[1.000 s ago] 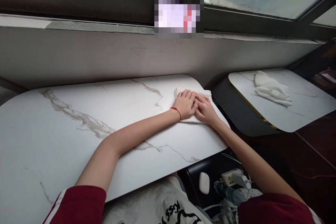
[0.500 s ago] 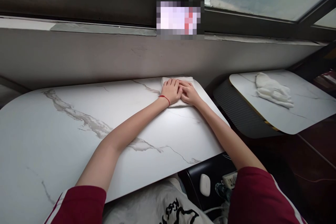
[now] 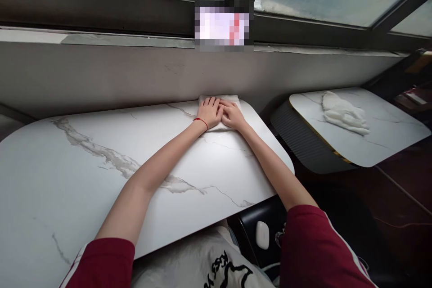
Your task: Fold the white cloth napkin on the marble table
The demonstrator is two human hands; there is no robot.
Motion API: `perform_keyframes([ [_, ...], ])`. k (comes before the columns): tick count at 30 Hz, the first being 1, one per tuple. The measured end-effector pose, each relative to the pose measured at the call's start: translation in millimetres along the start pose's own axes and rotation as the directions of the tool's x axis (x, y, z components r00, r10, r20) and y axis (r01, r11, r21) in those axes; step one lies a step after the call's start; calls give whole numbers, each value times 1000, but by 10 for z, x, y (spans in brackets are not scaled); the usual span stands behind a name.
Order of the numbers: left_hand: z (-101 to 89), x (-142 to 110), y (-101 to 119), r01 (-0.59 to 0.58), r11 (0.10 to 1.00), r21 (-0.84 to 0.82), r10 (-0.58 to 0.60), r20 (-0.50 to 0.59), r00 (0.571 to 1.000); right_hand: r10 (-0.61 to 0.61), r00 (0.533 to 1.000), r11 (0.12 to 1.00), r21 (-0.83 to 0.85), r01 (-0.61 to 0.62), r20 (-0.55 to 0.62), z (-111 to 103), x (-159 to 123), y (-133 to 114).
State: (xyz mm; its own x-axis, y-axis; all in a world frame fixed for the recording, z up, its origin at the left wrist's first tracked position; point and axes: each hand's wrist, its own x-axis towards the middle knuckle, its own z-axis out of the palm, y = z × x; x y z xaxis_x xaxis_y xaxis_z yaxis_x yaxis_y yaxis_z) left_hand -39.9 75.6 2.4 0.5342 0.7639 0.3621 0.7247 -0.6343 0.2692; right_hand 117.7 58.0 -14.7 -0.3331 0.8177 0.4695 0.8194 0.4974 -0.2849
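A folded white cloth [image 3: 231,98] lies at the far right end of the white marble-patterned table [image 3: 84,180], its far edge against the wall side. My left hand [image 3: 209,111], with a red string bracelet at the wrist, rests flat on the cloth, fingers stretched forward and slightly apart. Beside it, my right hand [image 3: 232,115] also lies on the cloth, its fingers reaching toward the left thumb and touching that hand. Both palms and the cloth under them are hidden.
To the right stands a second marble-patterned table [image 3: 381,148] with a crumpled white cloth [image 3: 344,112] on it. A grey wall [image 3: 135,72] and a window sill run behind. Below the near edge, a white rounded case [image 3: 262,235] sits on a black surface [image 3: 248,229].
Both hands and the cloth have slid slightly away from me, toward the wall. The view has also shifted a little, and the hands stay together on the cloth.
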Motion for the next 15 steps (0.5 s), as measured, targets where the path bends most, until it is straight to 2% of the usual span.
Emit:
perform_keyframes([
  [7, -58, -199, 19, -21, 1000, 16, 21, 20, 1000, 9, 1000, 999, -46, -8, 15, -14, -139, -215],
  [15, -178, -732, 150, -97, 995, 18, 97, 16, 995, 24, 1000, 997, -75, -22, 19, -77, -585, -710],
])
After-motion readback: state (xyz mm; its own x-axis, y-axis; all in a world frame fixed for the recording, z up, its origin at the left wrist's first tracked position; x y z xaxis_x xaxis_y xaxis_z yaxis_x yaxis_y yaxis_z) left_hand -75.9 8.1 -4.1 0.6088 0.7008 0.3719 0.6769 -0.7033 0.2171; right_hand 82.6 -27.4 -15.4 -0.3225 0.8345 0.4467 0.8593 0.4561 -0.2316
